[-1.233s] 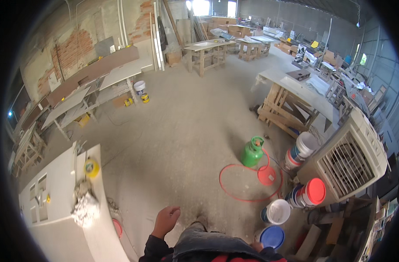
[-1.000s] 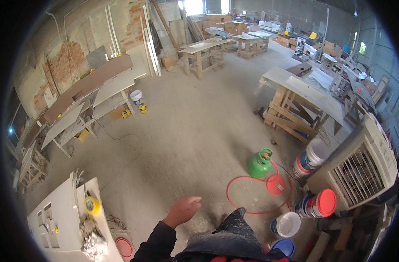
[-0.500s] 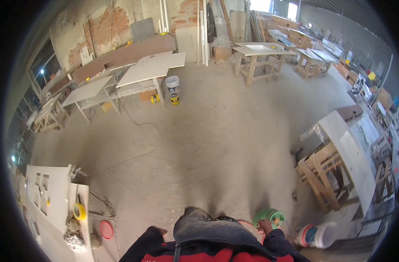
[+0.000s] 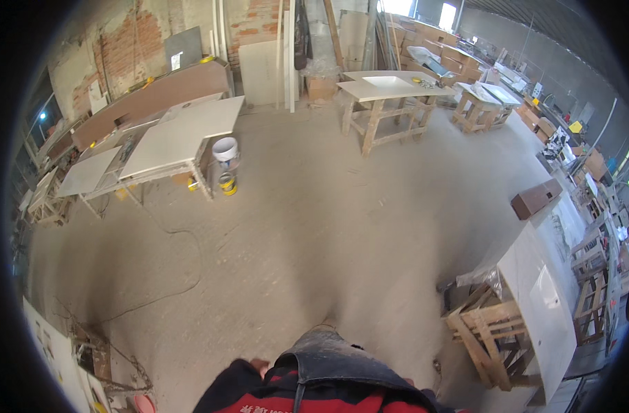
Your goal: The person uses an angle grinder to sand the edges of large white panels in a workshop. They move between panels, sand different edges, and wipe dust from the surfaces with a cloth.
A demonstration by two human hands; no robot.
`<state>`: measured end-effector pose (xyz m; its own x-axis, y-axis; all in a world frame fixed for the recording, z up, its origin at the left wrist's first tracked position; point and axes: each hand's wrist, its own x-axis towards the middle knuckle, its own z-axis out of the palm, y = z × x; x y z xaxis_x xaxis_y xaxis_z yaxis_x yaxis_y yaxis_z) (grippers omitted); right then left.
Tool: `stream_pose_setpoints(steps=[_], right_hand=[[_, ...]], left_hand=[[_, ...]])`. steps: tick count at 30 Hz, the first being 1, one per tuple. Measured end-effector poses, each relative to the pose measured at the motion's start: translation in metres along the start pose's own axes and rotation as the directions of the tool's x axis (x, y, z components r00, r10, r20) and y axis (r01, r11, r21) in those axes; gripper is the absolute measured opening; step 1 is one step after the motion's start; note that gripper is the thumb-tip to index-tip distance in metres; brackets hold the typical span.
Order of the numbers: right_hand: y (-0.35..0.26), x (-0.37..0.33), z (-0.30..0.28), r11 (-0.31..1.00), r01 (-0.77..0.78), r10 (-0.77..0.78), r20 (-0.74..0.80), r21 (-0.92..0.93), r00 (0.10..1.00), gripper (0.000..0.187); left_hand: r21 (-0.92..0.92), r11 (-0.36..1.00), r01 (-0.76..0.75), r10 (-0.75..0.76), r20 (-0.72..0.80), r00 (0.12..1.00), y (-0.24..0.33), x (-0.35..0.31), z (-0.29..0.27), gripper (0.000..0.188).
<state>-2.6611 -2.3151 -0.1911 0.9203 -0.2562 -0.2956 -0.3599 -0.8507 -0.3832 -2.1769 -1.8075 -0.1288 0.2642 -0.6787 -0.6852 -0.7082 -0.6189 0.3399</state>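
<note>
My left hand (image 4: pixel 261 367) hangs low beside the dark apron (image 4: pixel 328 358), out from a black sleeve. Its fingers are too small and blurred to read, and I see nothing held in it. Of my right hand (image 4: pixel 409 381) only a sliver shows past the apron's right edge; the rest is hidden, so its grip and anything it carries cannot be made out. Dusty concrete floor (image 4: pixel 301 248) lies ahead of both hands.
At right, a pale slab with a basin (image 4: pixel 545 296) leans on a wooden trestle (image 4: pixel 490 337). Pale worktops (image 4: pixel 180 134) stand far left, beside a white bucket (image 4: pixel 225 149). Another sink table (image 4: pixel 390 86) is ahead. A cable (image 4: pixel 197 261) crosses the floor. Near left is a cut-out panel (image 4: pixel 49 341).
My view has shifted forward, and the worktops sit nearer. The green tub by my right hand and the buckets at right have left the view; the right hand is now mostly hidden.
</note>
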Motion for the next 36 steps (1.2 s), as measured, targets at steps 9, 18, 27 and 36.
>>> stream_pose_setpoints(steps=[9,18,27,36], right_hand=[[0.068,0.205,-0.142,0.894,-0.396,0.353,0.214,0.208,0.911,0.023],[0.211,0.486,-0.255,0.997,0.041,-0.053,0.215,0.061,0.975,0.024],[0.279,0.775,-0.539,0.266,-0.415,0.583,0.198,0.870,0.788,0.016],[0.078,1.009,-0.634,0.192,-0.340,0.371,0.253,0.921,0.894,0.034]], left_hand=[[-0.550,0.822,-0.146,-0.294,-0.631,0.718,0.114,0.256,-0.491,0.040],[0.015,0.997,0.075,-0.072,-0.163,0.984,0.053,0.348,-0.434,0.032],[-0.331,0.865,0.377,-0.343,0.158,0.926,0.084,0.290,-0.394,0.027],[-0.305,0.930,0.206,-0.281,-0.226,0.933,-0.061,0.514,-0.556,0.023]])
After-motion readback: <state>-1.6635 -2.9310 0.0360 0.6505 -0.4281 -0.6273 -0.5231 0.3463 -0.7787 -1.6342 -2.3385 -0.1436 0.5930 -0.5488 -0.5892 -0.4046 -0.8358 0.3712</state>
